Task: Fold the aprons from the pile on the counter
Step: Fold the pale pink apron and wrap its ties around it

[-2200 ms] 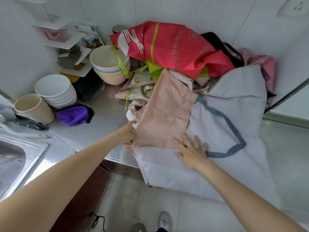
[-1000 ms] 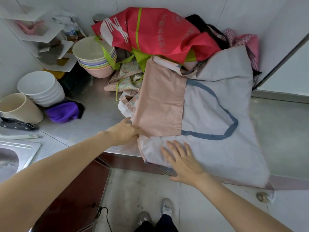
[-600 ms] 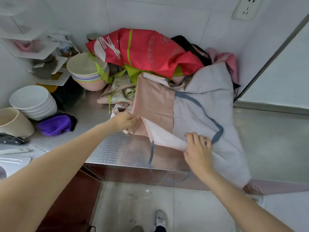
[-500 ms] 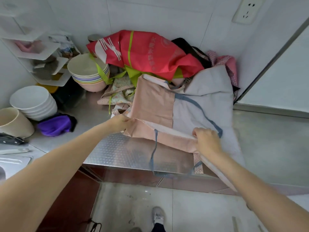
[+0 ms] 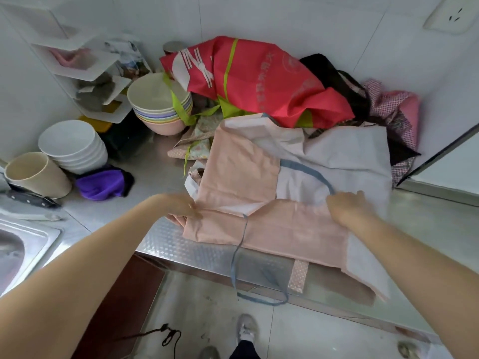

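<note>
Pink apron (image 5: 241,174) lies crosswise along counter edge, both hands gripping its fold.

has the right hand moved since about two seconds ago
Yes. The right hand went from lying flat near the counter's front edge to gripping the apron's hem, carried back toward the red apron.

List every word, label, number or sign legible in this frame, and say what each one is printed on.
No text can be read here.
Red apron with lime-green trim: a round emblem and a column of pale characters, too blurred to read.
Same apron: a white fork-and-spoon graphic, a picture and not text.
Packet on the white corner shelf: some print, too small to read.
White wall socket: no markings visible.
</note>
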The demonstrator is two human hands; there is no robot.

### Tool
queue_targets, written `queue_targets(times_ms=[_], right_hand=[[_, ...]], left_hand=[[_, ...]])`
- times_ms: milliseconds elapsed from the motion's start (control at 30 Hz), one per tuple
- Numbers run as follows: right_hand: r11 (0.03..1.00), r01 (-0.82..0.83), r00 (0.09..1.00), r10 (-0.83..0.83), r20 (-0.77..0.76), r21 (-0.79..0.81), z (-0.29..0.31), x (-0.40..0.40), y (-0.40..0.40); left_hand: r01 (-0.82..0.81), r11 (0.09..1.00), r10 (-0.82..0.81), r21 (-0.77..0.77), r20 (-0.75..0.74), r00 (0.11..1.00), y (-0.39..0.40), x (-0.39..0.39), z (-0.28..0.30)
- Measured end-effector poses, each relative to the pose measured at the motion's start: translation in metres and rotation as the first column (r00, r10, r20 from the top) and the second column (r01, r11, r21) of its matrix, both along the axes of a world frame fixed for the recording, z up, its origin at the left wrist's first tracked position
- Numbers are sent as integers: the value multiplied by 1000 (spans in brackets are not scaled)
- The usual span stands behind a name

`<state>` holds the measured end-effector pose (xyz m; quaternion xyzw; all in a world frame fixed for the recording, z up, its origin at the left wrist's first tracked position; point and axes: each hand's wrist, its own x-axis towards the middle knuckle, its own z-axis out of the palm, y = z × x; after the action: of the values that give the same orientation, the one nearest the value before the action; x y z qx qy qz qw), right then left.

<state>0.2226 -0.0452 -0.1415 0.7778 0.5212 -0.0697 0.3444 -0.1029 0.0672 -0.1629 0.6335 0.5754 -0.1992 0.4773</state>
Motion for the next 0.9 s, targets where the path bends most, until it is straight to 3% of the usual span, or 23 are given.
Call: queue_targets(times_ms=[133,200,367,400,467,533,567,633,733,833,900], right_hand=[[998,51,991,-47,-123,28,-25,7,-14],[994,102,977,-95,-189,31,-29,7,-19],[988,114,974,-91,-210,102,-29,-1,-21],[987,116,974,-91,-208,113,-29,-2,-20],[978,150,969,-117,-219,142,-30,-3,-21],[964,201,956,-153,-251,175,-31,0,-20],[957,231,944,-178,-277,175,-32,2,-20],[953,272,921,-217,-322,136,-31,4,-23],[947,313,856,-315,-411,-74,-18,8,-31],[908,222,868,-350,-353,-354,-4,19,-39],[904,230,903,-337,-267,-361,0,32,-43]], left_hand=[[-17,991,14,-130,-20,1000,-4,-1,-4],[6,998,-13,-67,-104,995,-7,-1,-11],[340,938,-275,66,-452,848,-8,18,-3],[454,877,-312,155,-535,785,-9,27,3],[664,617,-329,423,-628,706,-17,56,17],[670,352,-465,654,-499,731,-33,91,23],[651,302,-593,697,-397,700,-45,108,22],[749,277,-787,602,-306,536,-67,134,16],[922,146,-835,359,-456,310,-71,148,2],[942,166,-795,292,-526,303,-58,147,-4],[942,189,-776,278,-546,316,-53,145,-1]])
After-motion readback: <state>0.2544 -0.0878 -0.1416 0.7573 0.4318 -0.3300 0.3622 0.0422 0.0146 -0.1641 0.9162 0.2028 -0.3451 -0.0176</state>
